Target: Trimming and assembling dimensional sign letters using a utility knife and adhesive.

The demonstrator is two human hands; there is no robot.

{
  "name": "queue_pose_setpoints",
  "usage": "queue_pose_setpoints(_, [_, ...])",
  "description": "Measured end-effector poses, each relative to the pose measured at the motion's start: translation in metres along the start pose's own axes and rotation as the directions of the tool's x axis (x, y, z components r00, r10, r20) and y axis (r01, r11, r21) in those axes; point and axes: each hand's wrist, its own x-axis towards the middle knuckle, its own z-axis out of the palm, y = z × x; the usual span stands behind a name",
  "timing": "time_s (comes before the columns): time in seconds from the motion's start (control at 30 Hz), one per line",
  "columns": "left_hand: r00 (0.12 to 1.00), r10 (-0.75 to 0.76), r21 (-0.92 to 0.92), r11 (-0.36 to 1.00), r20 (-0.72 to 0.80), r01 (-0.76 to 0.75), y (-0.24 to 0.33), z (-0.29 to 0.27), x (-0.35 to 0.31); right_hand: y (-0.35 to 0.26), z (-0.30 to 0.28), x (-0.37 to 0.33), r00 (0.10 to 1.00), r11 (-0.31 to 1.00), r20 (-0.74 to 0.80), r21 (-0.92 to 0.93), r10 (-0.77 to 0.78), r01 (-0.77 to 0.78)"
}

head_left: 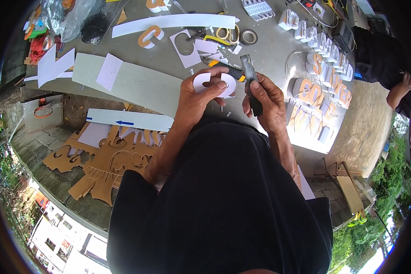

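My left hand (pixel 195 95) grips a white, curved cut-out shaped like a letter C (pixel 229 84), its thumb pressed on the face. Close by on the right, my right hand (pixel 270 99) is wrapped round a dark grey bar-shaped tool (pixel 249 67) whose kind I cannot make out. The tool stands upright, just apart from the cut-out. Beyond my hands lies a black-and-yellow tool (pixel 233 71), partly hidden by the left hand. A white sheet with a round cut-out hole (pixel 196 59) lies farther off, beside small white scraps (pixel 206 46).
Scissors (pixel 233 34) and a black tape roll (pixel 249 37) lie at the back. Several built-up letters (pixel 315 93) fill the right side, where another person (pixel 383 64) stands. Long white strips (pixel 171 23), a grey panel (pixel 141 82) and cut brown sheets (pixel 102 160) occupy the left.
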Motion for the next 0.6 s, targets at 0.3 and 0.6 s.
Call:
queue_pose_setpoints(0.3, [1.000,0.023,-0.298,0.954,0.010,-0.019,-0.017,-0.001,0.007,0.006,-0.016,0.005,0.942,0.945,0.297,0.236,0.154,-0.229])
queue_pose_setpoints(0.6, [0.999,-0.049,0.034,0.998,-0.018,0.049,-0.026,-0.009,0.004,0.028,-0.022,0.009,0.977,0.989,0.153,-0.010,0.149,-0.149])
